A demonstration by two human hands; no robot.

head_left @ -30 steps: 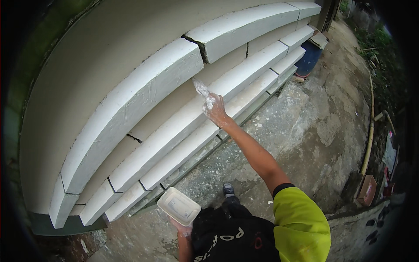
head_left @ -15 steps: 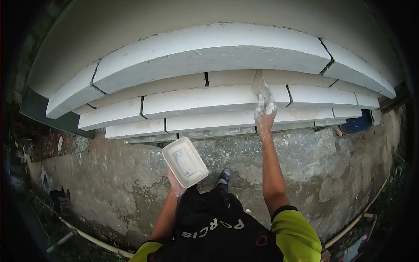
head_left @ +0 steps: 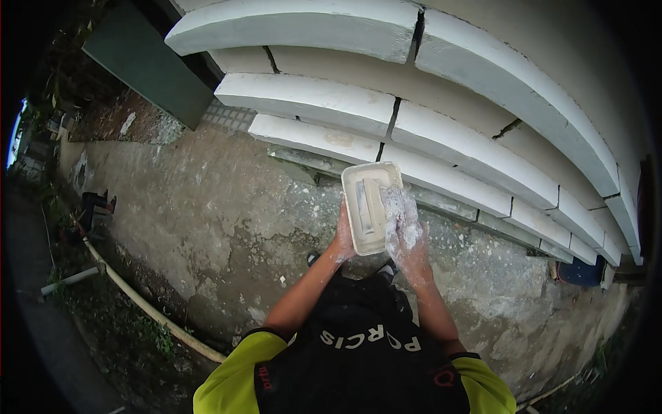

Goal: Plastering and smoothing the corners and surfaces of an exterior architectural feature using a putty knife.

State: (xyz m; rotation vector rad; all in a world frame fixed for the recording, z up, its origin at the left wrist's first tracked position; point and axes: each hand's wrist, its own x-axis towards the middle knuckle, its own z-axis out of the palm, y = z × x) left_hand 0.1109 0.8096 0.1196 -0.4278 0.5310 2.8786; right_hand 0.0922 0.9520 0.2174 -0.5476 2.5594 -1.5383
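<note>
My left hand (head_left: 343, 234) is closed on the left side of a shallow, off-white rectangular tray (head_left: 349, 207), its inside smeared with pale paste. My right hand (head_left: 408, 238), coated in white paste, is at the tray's right edge. Its fingers are wrapped round a putty knife (head_left: 374, 205), whose pale blade lies inside the tray; the handle is hidden by the hand. Both hands are in front of my body, just short of the lowest white ledge (head_left: 441, 179).
Curved tiers of white blocks (head_left: 310, 96) with dark gaps run along the wall. A dark green panel (head_left: 148, 62) leans at the far left. Below lies a stained, paint-spotted concrete floor (head_left: 200, 207). A pale pipe (head_left: 152, 314) runs along the left edge, and a blue container (head_left: 579, 272) stands at right.
My right hand has come down from the white blocks to the tray with the putty knife. My left hand has brought the tray up and rightward. The view has turned toward the left.
</note>
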